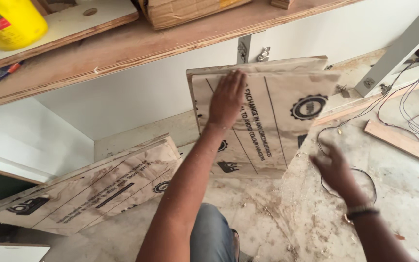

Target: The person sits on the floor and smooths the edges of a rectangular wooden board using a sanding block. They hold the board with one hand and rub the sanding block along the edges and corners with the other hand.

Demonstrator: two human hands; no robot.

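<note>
a brown paper-faced plywood panel (pixel 267 116), printed with black lines, lettering and a round seal, stands tilted on its lower edge on the dusty floor (pixel 413 194), leaning back against the white wall under a wooden shelf. the left hand (pixel 226 99) lies flat and spread against its upper face.

The right hand (pixel 333 167) is motion-blurred, and the yellow container (pixel 10 22) is cut off by the top edge.

Dusty pale concrete floor (pixel 413 194) strewn with sawdust, flat paper-faced plywood board (pixel 93 189) lying left, thin wooden strip (pixel 401 141) right, tangled dark wires (pixel 415 119) beside it
</note>
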